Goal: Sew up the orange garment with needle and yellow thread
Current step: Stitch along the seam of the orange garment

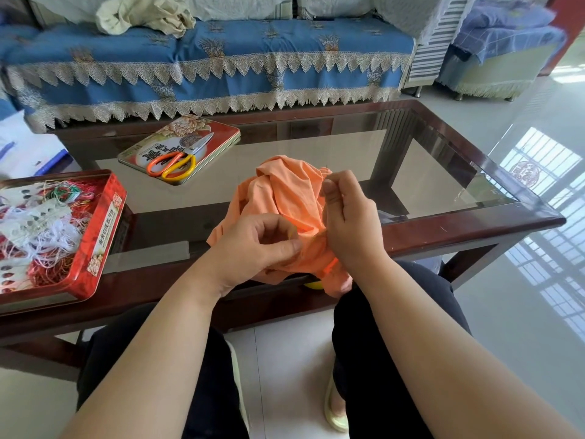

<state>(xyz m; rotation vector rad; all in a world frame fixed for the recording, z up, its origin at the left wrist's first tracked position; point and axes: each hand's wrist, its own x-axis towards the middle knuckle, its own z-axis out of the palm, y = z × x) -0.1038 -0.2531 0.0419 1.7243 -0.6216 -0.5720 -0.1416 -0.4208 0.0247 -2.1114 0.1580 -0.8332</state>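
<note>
The orange garment point(286, 194) lies bunched at the near edge of the glass coffee table point(443, 172), partly hanging over it. My left hand point(253, 245) pinches a fold of the cloth low down, thumb against fingertips. My right hand point(346, 217) is raised beside the cloth with thumb and forefinger pressed together near its top edge. A short bit of yellow thread point(313, 239) shows between the hands. The needle is too small to make out.
A red tin point(104, 226) full of tangled threads sits at the left. Its lid point(221, 137) lies farther back with orange and yellow scissors point(172, 163) on it. A blue-covered sofa point(221, 58) stands behind the table. My knees are under the table edge.
</note>
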